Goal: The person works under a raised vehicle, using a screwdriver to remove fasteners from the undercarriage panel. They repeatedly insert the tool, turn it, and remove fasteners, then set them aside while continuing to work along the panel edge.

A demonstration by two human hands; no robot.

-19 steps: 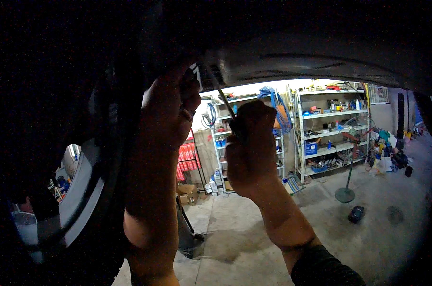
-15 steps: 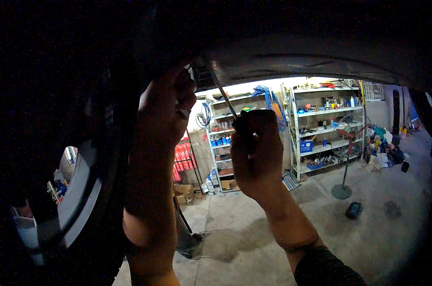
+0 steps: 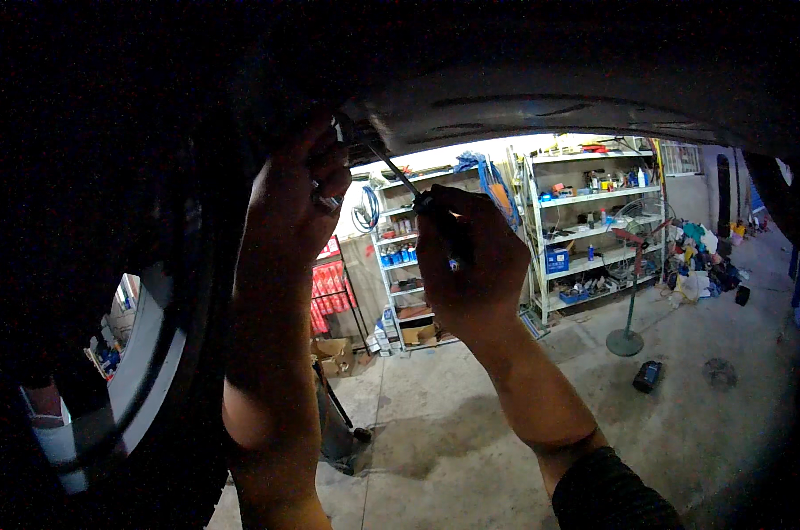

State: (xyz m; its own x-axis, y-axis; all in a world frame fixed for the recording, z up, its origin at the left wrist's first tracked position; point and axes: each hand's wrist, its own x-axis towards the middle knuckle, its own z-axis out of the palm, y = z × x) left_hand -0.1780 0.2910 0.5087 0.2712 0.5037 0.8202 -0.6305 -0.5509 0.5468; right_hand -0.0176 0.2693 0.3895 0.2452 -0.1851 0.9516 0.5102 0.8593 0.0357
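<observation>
My right hand [image 3: 475, 261] is closed around the dark handle of a screwdriver [image 3: 396, 171]. The thin shaft slants up and to the left, and its tip is lost in shadow under a dark vehicle panel [image 3: 523, 109]. Close by on the left, my left hand [image 3: 298, 181] reaches up with its fingers curled together. A small shiny piece shows at its fingertips, too dark to name. Something silvery, perhaps a ring, glints on a finger lower down. Deep shadow hides the spot where both hands work.
A wheel [image 3: 159, 393] stands at the left. Beyond the hands are metal shelves [image 3: 599, 196] full of bottles and parts, a pedestal fan [image 3: 625, 343], a dark object [image 3: 648, 376] on the concrete floor, and a heap of cloths [image 3: 705, 269] at the right.
My right hand and the screwdriver have shifted slightly up and left, and the shaft leans more. My left hand stays raised with its fingers curled. The whole view has shifted a little.
</observation>
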